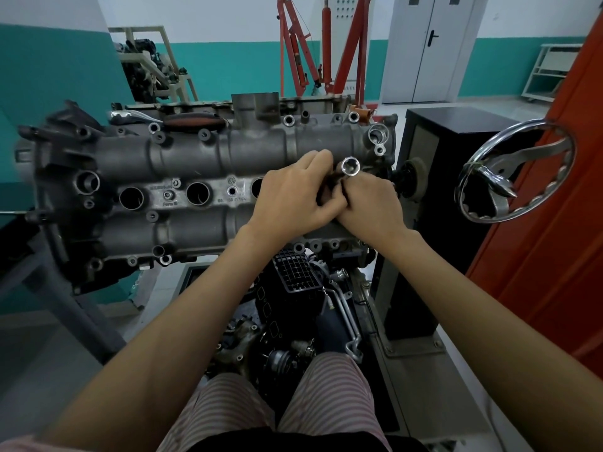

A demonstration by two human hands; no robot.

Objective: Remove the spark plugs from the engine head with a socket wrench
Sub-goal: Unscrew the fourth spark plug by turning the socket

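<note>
The grey engine head [195, 151] lies across the middle of the view on a stand, with a row of round spark plug wells [197, 193] along its centre. Over its right end my left hand [293, 197] and my right hand [372, 203] meet, fingers curled around a dark tool between them. A shiny socket [350, 166] sticks up from between the hands, its open end towards me. What the lower part of the tool sits on is hidden by my hands. A wrench with a red-black handle [192, 120] lies on the head's far edge.
A chrome handwheel [515, 171] on the black stand box [456, 132] stands to the right. An orange panel [561, 223] borders the far right. A red engine hoist [313, 50] stands behind. Below the head hang black engine parts and hoses [303, 308].
</note>
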